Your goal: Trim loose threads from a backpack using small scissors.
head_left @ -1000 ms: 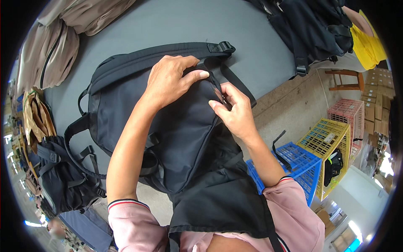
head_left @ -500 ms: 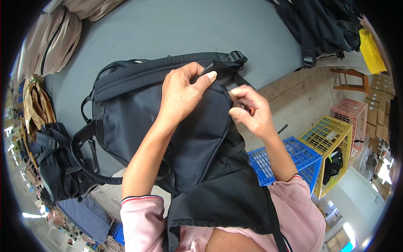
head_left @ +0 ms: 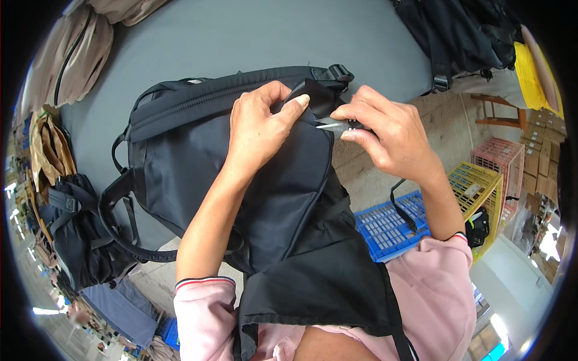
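Note:
A black backpack [head_left: 186,174] lies across the edge of the grey table and against my body. My left hand [head_left: 259,123] is closed, pinching a fold of its fabric near the top right corner, thumb on top. Between the thumb and fingers of my right hand [head_left: 391,129] is a pair of thread snips [head_left: 340,126]. Their pale metal tips point left and meet the backpack's edge just beside my left thumb; whether a thread lies between them is too small to tell. A shoulder strap [head_left: 223,96] with a plastic buckle runs along the backpack's far side.
The grey table [head_left: 259,36] carries more black bags [head_left: 463,42] at far right and beige bags [head_left: 78,54] at far left. Another black backpack [head_left: 90,234] hangs at the left edge. Blue [head_left: 394,225] and yellow [head_left: 475,186] plastic crates stand on the right, near a wooden stool [head_left: 500,111].
My right hand has turned and shifted up and outward, and the snips' blades now show at the fabric edge. The left hand keeps its pinch almost in place.

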Motion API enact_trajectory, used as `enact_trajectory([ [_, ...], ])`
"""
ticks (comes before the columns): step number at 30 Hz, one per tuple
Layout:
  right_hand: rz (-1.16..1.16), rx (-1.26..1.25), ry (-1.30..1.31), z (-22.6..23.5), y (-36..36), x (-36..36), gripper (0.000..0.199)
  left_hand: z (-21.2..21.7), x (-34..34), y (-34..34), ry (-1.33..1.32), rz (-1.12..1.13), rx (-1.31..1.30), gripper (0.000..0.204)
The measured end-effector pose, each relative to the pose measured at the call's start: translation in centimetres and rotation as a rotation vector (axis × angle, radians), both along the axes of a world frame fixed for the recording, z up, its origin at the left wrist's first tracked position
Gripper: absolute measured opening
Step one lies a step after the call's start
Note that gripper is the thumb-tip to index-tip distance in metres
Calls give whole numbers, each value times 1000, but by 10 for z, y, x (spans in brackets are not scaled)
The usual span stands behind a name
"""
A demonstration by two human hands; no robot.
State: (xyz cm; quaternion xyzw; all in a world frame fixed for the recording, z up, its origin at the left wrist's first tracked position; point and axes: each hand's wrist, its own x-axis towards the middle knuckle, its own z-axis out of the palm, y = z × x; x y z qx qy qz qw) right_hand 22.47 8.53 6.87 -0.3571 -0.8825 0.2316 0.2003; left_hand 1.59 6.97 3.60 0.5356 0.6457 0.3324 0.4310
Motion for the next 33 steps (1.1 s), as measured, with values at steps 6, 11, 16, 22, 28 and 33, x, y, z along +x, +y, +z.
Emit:
enact_trajectory([
  [6,93,93,-75,6,6,-5,20,-3,-2,-2,6,-4,5,31],
  [11,83,252,28,-6,1,-2,19,-2,-1,-1,-11,-7,-10,31],
  [16,-64,79,162,-15,-4,3,20,-4,-2,-2,-57,5,-44,31],
  [22,46,44,58,-6,3,3,19,-2,-2,-2,18,-6,-33,31],
  [28,40,135,14,-5,2,-2,19,0,0,-1,15,0,-52,31],
  [33,-185,-74,289,-20,-15,-2,20,-10,-3,-3,8,-51,30,30],
])
